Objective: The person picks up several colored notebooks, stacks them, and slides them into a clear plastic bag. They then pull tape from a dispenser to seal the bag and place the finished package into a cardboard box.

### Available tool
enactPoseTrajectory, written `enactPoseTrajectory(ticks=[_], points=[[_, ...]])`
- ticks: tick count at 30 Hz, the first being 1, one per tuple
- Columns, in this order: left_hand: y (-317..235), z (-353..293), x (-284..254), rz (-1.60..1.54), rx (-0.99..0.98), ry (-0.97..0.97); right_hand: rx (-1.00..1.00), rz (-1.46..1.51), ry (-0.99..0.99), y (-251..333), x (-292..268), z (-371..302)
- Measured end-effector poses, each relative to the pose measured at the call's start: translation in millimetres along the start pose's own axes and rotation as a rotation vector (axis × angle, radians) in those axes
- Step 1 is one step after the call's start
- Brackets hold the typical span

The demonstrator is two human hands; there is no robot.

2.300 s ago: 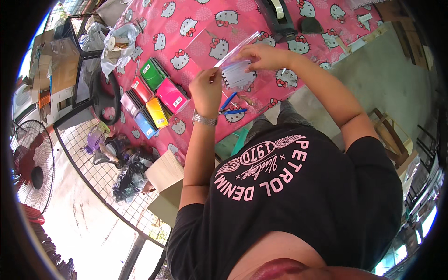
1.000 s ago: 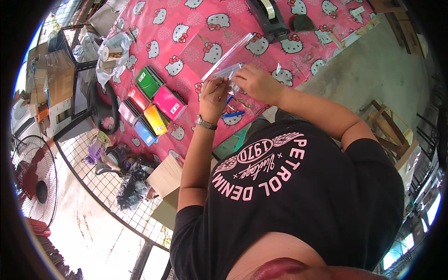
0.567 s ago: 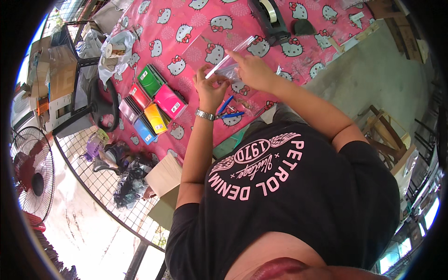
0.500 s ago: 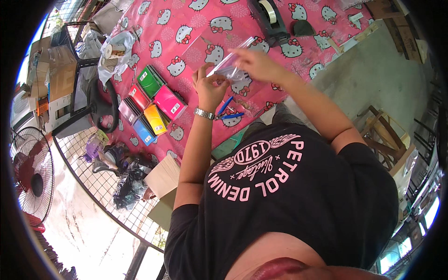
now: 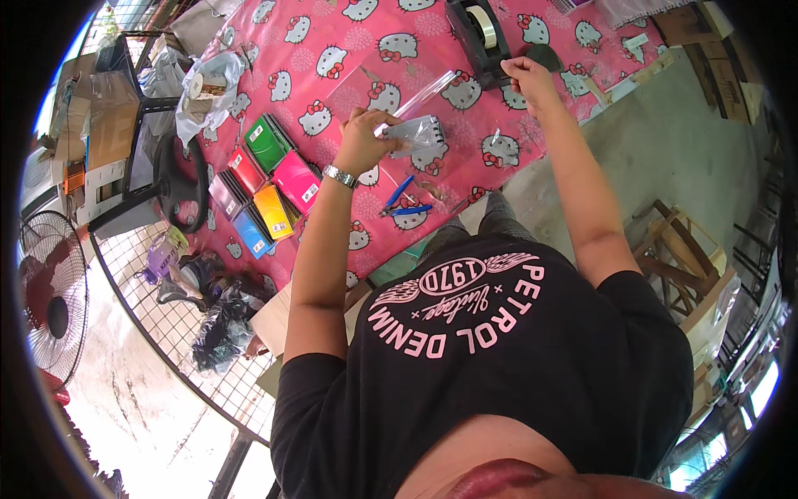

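Observation:
My left hand (image 5: 366, 140), with a metal watch on its wrist, grips the left end of a clear plastic bag (image 5: 426, 96). Inside the bag lies a small, pale spiral notebook (image 5: 414, 131), its coil on the right. My right hand (image 5: 529, 81) is closed in a pinch at the front end of a black tape dispenser (image 5: 482, 46); whatever lies between the fingertips is too small to make out. The dispenser carries a roll of tape (image 5: 480, 27). Blue-handled cutters (image 5: 409, 200) rest on the table just below the bag.
Several spiral notebooks (image 5: 268, 185) in bright colours lie grouped on the left of the pink patterned tablecloth (image 5: 357, 75). A dark rounded object (image 5: 544, 56) sits beside the dispenser. Further left are a white plastic bag (image 5: 218, 98) with a spool and a standing fan (image 5: 56, 291).
My right hand has left the bag's flap and moved right to the tape dispenser. My left hand has shifted slightly left, still holding the bag, and the notebook inside now shows clearly.

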State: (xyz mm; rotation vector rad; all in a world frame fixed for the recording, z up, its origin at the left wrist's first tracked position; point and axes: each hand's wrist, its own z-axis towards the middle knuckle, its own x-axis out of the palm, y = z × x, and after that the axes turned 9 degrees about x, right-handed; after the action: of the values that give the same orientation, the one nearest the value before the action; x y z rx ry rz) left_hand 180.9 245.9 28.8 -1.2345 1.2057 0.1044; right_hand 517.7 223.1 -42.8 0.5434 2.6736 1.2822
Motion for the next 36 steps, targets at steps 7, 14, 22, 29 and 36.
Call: enactPoseTrajectory(ticks=[7, 14, 22, 29, 36], points=[[10, -3, 1, -0.106, 0.013, -0.02, 0.219, 0.543, 0.345, -77, -5, -38], [11, -6, 5, -0.07, -0.009, -0.024, 0.42, 0.293, 0.967, -9, 77, -4], [6, -7, 3, -0.105, 0.021, -0.064, 0.28, 0.657, 0.129, -47, 70, -95], [8, -8, 6, -0.081, 0.046, -0.061, 0.045, 0.208, -0.054, -50, 28, -94], [6, 0, 4, -0.12, 0.045, -0.042, 0.592, 0.721, 0.686, -78, 58, -14]])
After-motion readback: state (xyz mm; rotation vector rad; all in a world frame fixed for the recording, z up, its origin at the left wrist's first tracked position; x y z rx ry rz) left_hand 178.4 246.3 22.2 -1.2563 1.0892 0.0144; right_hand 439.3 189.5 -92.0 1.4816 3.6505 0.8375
